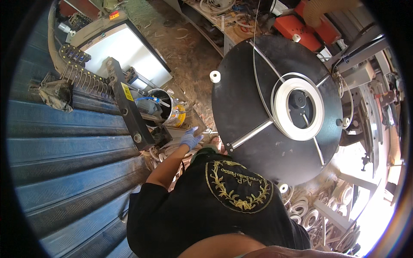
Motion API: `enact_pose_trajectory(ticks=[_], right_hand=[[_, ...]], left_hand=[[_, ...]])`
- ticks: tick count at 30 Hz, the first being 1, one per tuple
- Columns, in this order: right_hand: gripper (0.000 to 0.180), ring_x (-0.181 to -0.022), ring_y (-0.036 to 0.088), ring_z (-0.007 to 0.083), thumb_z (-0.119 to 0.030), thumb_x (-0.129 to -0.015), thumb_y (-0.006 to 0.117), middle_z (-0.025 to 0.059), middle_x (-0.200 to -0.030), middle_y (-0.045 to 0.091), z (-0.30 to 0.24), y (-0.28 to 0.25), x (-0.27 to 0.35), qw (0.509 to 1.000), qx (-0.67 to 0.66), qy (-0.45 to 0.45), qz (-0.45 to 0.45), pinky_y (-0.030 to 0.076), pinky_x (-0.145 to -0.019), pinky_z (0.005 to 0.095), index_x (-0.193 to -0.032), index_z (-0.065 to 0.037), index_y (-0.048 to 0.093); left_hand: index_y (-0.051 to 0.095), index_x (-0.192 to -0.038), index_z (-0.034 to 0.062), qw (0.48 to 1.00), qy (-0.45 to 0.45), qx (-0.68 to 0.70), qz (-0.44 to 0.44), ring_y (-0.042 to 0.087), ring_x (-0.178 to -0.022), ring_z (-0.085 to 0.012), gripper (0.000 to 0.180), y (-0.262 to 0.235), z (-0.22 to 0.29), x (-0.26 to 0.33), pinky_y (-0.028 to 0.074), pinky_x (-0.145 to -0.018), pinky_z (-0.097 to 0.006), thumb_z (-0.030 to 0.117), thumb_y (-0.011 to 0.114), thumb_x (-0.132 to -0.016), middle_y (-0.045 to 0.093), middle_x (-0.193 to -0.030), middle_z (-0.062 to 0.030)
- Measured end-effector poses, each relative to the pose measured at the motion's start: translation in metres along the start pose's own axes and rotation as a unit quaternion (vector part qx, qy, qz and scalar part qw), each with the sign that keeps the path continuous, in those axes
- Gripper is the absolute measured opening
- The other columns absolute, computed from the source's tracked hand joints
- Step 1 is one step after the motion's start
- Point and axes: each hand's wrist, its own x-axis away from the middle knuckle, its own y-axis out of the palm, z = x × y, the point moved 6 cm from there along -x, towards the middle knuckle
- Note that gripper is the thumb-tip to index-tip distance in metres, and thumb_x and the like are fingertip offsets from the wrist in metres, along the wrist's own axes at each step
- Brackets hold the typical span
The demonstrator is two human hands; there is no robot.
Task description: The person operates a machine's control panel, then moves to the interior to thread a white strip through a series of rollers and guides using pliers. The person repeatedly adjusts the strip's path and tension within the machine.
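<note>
My left hand, in a thin blue glove, reaches forward beside my body with its fingers apart and nothing in them. Nearest to it is a clear bucket with a yellow part, a dark inside and a blue hose at its mouth. My right hand and forearm are out of view. Before me on the right, a large black round disc with metal bars bears a coil of flat white strip. One loose length of the strip leads off the coil toward the top.
Blue corrugated metal panels run along my left, below a dark metal beam and a white-topped cabinet. Scraps litter the floor. A cluttered bench stands ahead; several white coils lie at the lower right.
</note>
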Motion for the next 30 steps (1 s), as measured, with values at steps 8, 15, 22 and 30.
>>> enact_pose_trajectory(ticks=[8,15,22,30], right_hand=[[0.029,-0.060,0.057,0.0204,-0.033,-0.075,0.071,0.0058,-0.069,0.061,-0.005,0.038,0.000,0.997,-0.059,0.035,0.032,0.045,-0.055,0.0376,-0.085,-0.007,0.063],[0.028,-0.061,0.057,0.0206,-0.032,-0.076,0.070,0.0061,-0.070,0.061,-0.037,0.085,-0.014,0.987,-0.108,0.095,0.072,0.045,-0.056,0.0372,-0.086,-0.007,0.062],[0.027,-0.062,0.057,0.0208,-0.031,-0.077,0.070,0.0063,-0.071,0.061,-0.143,0.159,-0.050,0.956,-0.166,0.195,0.145,0.045,-0.057,0.0369,-0.087,-0.007,0.062],[0.027,-0.064,0.058,0.0210,-0.031,-0.078,0.069,0.0066,-0.072,0.061,-0.297,0.207,-0.071,0.924,-0.227,0.238,0.196,0.045,-0.058,0.0365,-0.087,-0.007,0.061]], left_hand=[[0.041,-0.133,0.0117,0.995,0.044,-0.053,-0.072,0.043,-0.123,-0.0331,0.074,0.003,0.035,-0.055,0.036,-0.101,-0.039,0.052,0.063,-0.076,0.045,-0.133,-0.0186],[0.042,-0.132,0.0152,0.974,0.105,-0.159,-0.120,0.046,-0.120,-0.0343,0.070,-0.036,0.062,-0.178,0.038,-0.099,-0.041,0.051,0.062,-0.076,0.048,-0.129,-0.0180],[0.037,-0.135,0.0211,0.961,0.074,-0.203,-0.172,0.046,-0.120,-0.0342,0.077,-0.090,0.003,-0.355,0.039,-0.098,-0.042,0.060,0.059,-0.074,0.045,-0.133,-0.0169],[0.042,-0.132,0.0078,0.970,0.067,-0.042,-0.229,0.051,-0.115,-0.0315,0.070,-0.160,-0.072,-0.444,0.040,-0.095,-0.038,0.048,0.064,-0.079,0.052,-0.126,-0.0181]])
